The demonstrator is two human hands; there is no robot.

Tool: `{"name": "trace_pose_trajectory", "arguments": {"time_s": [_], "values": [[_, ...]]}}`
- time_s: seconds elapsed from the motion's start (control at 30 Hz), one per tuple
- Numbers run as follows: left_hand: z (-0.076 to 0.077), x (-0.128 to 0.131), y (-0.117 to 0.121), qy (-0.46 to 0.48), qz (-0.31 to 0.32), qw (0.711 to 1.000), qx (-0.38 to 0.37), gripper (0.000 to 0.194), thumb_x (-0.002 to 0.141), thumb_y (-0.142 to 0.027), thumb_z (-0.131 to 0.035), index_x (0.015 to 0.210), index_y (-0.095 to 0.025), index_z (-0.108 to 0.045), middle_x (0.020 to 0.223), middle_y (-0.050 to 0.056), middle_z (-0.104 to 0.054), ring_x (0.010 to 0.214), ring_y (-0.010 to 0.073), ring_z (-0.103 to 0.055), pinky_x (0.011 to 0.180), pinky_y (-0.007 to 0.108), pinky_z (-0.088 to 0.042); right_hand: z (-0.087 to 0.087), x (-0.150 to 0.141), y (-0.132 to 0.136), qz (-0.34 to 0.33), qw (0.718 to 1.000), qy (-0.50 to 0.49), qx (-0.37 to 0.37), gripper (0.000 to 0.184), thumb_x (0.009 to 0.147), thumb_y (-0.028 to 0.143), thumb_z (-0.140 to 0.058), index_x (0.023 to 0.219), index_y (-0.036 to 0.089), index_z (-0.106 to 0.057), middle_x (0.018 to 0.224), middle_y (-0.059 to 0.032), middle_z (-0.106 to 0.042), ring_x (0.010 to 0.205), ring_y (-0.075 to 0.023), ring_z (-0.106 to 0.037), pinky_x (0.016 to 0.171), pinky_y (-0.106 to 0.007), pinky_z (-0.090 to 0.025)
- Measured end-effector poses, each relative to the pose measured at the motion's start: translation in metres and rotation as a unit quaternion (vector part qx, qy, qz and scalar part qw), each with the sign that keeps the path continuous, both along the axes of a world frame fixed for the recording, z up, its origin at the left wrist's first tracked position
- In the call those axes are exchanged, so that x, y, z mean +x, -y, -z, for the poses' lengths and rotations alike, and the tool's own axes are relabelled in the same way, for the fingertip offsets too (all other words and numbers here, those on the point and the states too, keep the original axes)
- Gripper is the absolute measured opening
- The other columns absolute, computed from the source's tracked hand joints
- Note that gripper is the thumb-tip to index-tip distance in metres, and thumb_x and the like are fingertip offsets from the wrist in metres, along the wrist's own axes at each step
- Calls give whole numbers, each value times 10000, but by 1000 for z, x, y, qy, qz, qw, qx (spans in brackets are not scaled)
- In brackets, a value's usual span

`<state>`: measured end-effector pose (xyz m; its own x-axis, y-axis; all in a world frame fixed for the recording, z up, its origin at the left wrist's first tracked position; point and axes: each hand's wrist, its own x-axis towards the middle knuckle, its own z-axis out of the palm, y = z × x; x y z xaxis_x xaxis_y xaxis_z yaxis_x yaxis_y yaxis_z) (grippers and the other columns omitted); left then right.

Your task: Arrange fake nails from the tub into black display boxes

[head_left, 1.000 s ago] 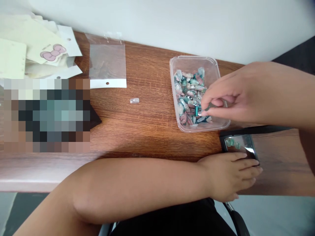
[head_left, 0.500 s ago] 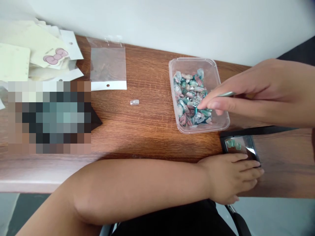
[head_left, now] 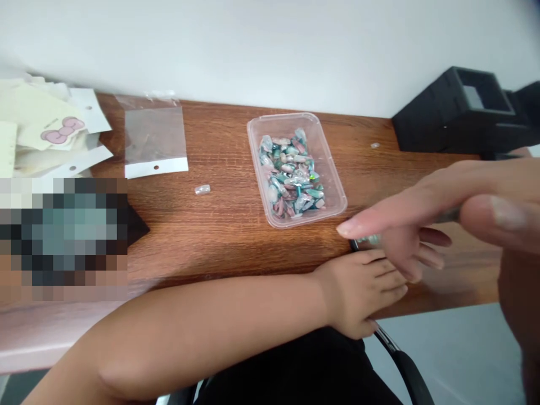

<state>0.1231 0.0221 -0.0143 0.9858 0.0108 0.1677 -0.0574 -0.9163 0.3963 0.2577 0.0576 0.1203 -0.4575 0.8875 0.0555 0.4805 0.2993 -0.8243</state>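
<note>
Tub (head_left: 324,157): toward worktop's (head_left: 223,225) far edge; nail tips (head_left: 291,174) heaped inside.
R hand (head_left: 459,183): off tub's near-right corner, index straight; can't tell if thumb pinches that grey sliver (head_left: 449,216).
L hand (head_left: 363,287): flat, fingers extended, nr worktop's near edge.
Tips: slick-looking; light edge pinch, 1 at a time, prob. best.

nail tips (head_left: 291,177) lie in a tub (head_left: 327,160) on the desk (head_left: 223,236), right of a bag (head_left: 155,135).
</note>
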Motion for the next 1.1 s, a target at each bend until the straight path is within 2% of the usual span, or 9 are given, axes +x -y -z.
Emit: {"name": "trace_pose_trajectory", "arguments": {"time_s": [0.13, 0.23, 0.3, 0.43, 0.57, 0.7, 0.83, 0.97, 1.1], "values": [[-6, -5, -2, -4, -7, 1000, 2, 704, 969, -426, -501, 1564, -53, -444, 1696, 148, -339, 1596, 284, -295, 1326, 442, -152, -4, 33, 3, -88, 996, -1, -29, 254, 990, 373, -638, 1199, 416, -777, 845, -15, -757, 700, -139, -715, 566, -255, -569], [-7, -4, -4, -3, -6, 1000, 7, 707, 970, -437, -519, 1557, -49, -450, 1690, 155, -346, 1598, 282, -289, 1332, 430, -141, 5, 65, 21, -42, 998, -47, 24, 140, 861, 297, -803, 995, 333, -823, 852, -33, -754, 683, -142, -704, 564, -265, -566], [-6, -3, -5, -4, -1, 1000, -1, 706, 967, -431, -540, 1553, -46, -453, 1691, 165, -340, 1598, 286, -290, 1337, 438, -135, 17, 83, 35, -28, 997, -61, 24, 106, 783, 271, -869, 847, 278, -785, 785, -16, -731, 613, -123, -668, 514, -251, -539], [-6, -1, -5, -12, -1, 1000, -24, 710, 968, -433, -548, 1561, -57, -441, 1701, 157, -318, 1606, 286, -270, 1342, 443, -118, 48, 106, 49, 21, 1000, 5, -5, 55, 842, 278, -810, 821, 264, -762, 771, -2, -743, 655, -123, -682, 569, -243, -530], [-6, -1, -5, -19, -4, 999, -27, 712, 972, -452, -546, 1572, -86, -431, 1712, 139, -297, 1611, 282, -260, 1342, 441, -96, 75, 108, 41, 128, 989, 68, -37, 255, 951, 419, -659, 795, 227, -721, 778, -15, -723, 670, -134, -628, 619, -276, -498], [-7, -2, -6, -25, -3, 999, -29, 709, 981, -449, -529, 1577, -81, -420, 1714, 136, -289, 1612, 279, -256, 1342, 437, -83, 86, 102, 33, 93, 982, 158, -37, 334, 1009, 445, -526, 780, 230, -639, 760, -12, -688, 682, -155, -599, 664, -313, -456], [-8, -2, -7, -30, 3, 999, -29, 699, 988, -447, -515, 1578, -84, -421, 1712, 130, -296, 1611, 272, -258, 1341, 437, -99, 89, 96, 33, 95, 973, 210, -27, 309, 989, 461, -553, 786, 238, -623, 650, 18, -608, 601, -142, -538, 599, -307, -380], [-10, -1, -6, -24, -1, 999, -24, 688, 980, -440, -534, 1560, -81, -451, 1700, 134, -325, 1601, 273, -286, 1341, 443, -132, 98, 98, 39, 126, 973, 191, -28, 364, 960, 483, -619, 712, 221, -568, 589, 35, -488, 548, -110, -430, 548, -293, -333], [-9, -1, -6, -15, -2, 1000, -15, 698, 975, -444, -535, 1560, -73, -451, 1691, 140, -348, 1594, 277, -301, 1337, 440, -157, 106, 107, 46, 134, 985, 108, -26, 193, 932, 433, -693, 928, 241, -711, 627, 43, -503, 542, -91, -436, 521, -269, -355]]}}
